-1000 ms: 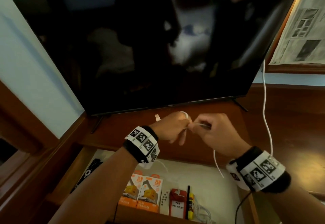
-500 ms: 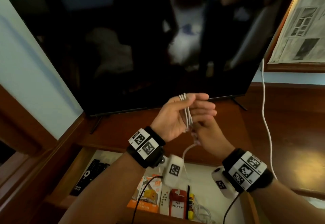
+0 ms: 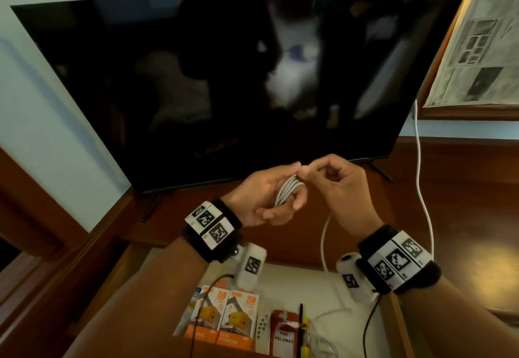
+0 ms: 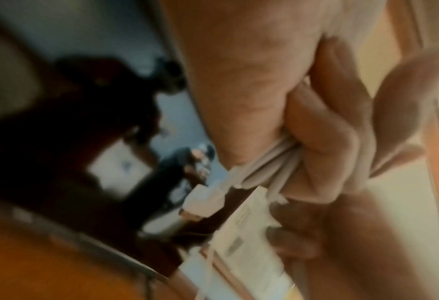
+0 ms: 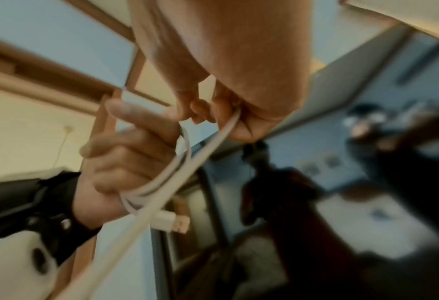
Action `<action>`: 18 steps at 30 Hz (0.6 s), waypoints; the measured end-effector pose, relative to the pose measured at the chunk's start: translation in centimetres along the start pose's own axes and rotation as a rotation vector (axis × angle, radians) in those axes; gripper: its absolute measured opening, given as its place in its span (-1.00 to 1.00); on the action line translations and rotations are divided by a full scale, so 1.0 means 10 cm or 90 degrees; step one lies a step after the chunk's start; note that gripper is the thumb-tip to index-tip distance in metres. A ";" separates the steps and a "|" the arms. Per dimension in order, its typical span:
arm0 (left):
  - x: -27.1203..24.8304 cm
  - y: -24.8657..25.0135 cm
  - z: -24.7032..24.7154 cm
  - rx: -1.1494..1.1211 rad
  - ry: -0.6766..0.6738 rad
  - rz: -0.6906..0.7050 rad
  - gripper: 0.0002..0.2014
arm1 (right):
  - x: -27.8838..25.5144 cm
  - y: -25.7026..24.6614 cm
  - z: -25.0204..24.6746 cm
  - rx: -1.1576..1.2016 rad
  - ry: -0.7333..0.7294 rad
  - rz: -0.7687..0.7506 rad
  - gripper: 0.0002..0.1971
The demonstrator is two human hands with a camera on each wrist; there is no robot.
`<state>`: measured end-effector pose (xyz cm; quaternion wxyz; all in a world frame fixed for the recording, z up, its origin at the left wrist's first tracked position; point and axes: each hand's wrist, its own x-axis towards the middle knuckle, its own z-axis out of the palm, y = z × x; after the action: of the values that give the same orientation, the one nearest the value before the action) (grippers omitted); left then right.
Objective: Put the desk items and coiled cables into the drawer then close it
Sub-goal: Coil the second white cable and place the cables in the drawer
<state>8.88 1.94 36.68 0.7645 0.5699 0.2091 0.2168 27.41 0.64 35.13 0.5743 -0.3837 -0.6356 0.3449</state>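
- The left hand (image 3: 266, 203) holds a bunch of loops of the white cable (image 3: 289, 189). Its fingers curl round the loops, so this grip is closed on the cable.
- Half a second ago the left hand was higher, with the palm up and the fingers straighter. Now it sits lower and wraps the loops more tightly.
- The right hand (image 3: 337, 186) was tucked below the left hand. Now it is up beside it, fingertips touching the top of the loops. Its grip is a pinch on the loose part of the white cable.
- The loose end hangs down from the hands toward the open drawer (image 3: 334, 282).
- The USB plug (image 5: 167, 221) sticks out just under the left hand.
- I think one more loop has just been added, so the coil is almost done.
- The cable is above the drawer, not in it yet.
- In the drawer are two orange charger boxes (image 3: 224, 318) and a red card (image 3: 283, 332).
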 end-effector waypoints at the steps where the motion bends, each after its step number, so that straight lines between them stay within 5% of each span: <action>1: 0.02 0.00 0.05 -0.077 -0.029 0.031 -0.45 | 0.00 0.03 0.03 0.033 0.017 0.021 -0.75; 4: 0.10 -0.04 0.16 -0.156 0.001 0.140 -0.61 | -0.06 0.09 0.11 0.101 0.012 0.077 -0.78; 7: 0.19 0.00 0.21 -0.076 0.150 0.227 -0.60 | -0.16 0.13 0.14 0.051 -0.031 0.175 -0.72; 10: 0.27 0.04 0.10 0.061 0.306 0.271 -0.61 | -0.30 0.18 0.15 -0.087 -0.176 0.183 -0.71; 13: 0.33 0.02 -0.05 0.454 0.429 0.173 -0.69 | -0.38 0.17 0.13 -0.171 -0.207 0.115 -0.82; 15: 0.27 -0.02 -0.12 0.672 0.377 0.025 -0.62 | -0.36 0.16 0.04 -0.180 -0.156 0.067 -0.81; 18: 0.13 -0.04 -0.15 0.614 0.223 -0.069 -0.29 | -0.32 0.14 -0.04 -0.178 -0.093 0.006 -0.81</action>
<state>9.11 3.75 35.85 0.3781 0.8012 0.4396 0.1476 28.09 -1.56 32.43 0.4660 -0.4369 -0.7157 0.2824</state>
